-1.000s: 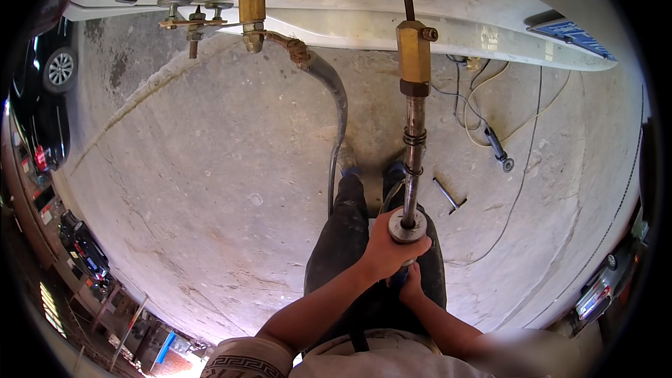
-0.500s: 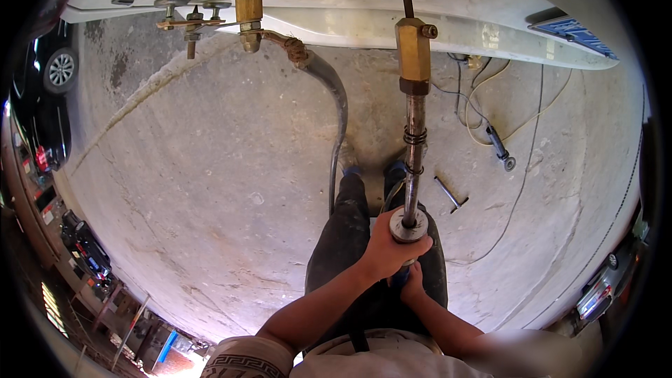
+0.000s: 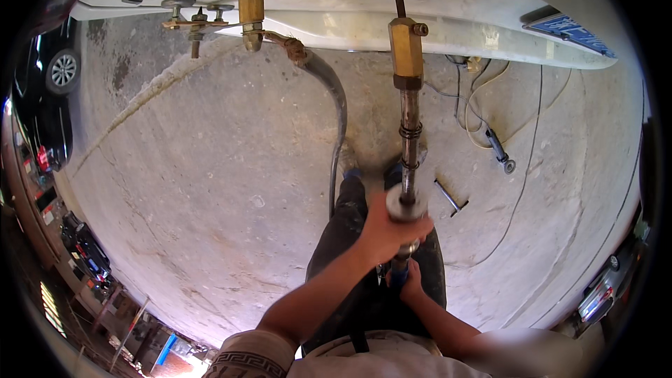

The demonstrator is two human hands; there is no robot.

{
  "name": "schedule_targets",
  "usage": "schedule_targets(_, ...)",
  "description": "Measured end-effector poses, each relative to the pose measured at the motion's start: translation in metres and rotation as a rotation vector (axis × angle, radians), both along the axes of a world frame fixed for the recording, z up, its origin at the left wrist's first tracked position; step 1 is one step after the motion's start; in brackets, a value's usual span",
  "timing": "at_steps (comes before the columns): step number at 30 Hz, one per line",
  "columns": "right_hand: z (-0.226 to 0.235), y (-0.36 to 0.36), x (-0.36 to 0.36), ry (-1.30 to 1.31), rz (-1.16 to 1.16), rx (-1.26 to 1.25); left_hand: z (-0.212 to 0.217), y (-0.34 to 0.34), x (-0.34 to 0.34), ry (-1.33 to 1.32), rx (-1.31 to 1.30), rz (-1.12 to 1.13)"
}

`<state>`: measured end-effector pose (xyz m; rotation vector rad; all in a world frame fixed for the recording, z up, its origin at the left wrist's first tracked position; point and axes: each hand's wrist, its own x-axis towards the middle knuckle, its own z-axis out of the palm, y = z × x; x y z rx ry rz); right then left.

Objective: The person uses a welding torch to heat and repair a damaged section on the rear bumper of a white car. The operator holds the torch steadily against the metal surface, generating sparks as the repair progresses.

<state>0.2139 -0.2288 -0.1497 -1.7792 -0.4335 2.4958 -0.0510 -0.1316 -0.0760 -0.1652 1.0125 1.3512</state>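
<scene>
The left hand (image 3: 381,234) gripped the weight (image 3: 407,204), the right hand (image 3: 411,283) the handle (image 3: 398,273); a lettered plate (image 3: 568,31) sat beyond them, rightward.

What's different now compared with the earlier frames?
The left hand has slid the round metal weight up the rod, toward the brass block. The rod and brass block have shifted slightly left in the picture. Nothing was taken hold of or let go: the right hand still grips the blue handle. The T-shaped tool on the floor lies as before.
</scene>
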Motion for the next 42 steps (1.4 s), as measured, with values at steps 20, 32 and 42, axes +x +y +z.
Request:
schedule_targets(20,0.005,-0.007,-0.001,-0.211,-0.04,0.206,-0.012,-0.035,0.03,0.071,-0.029,-0.014)
schedule_targets(32,-0.005,-0.006,0.007,-0.038,-0.015,0.068,-0.012,-0.026,0.027,0.123,-0.027,-0.078)
schedule_targets(42,-0.005,-0.003,0.005,0.013,-0.046,0.023,-0.015,-0.03,0.025,0.131,-0.04,-0.085)
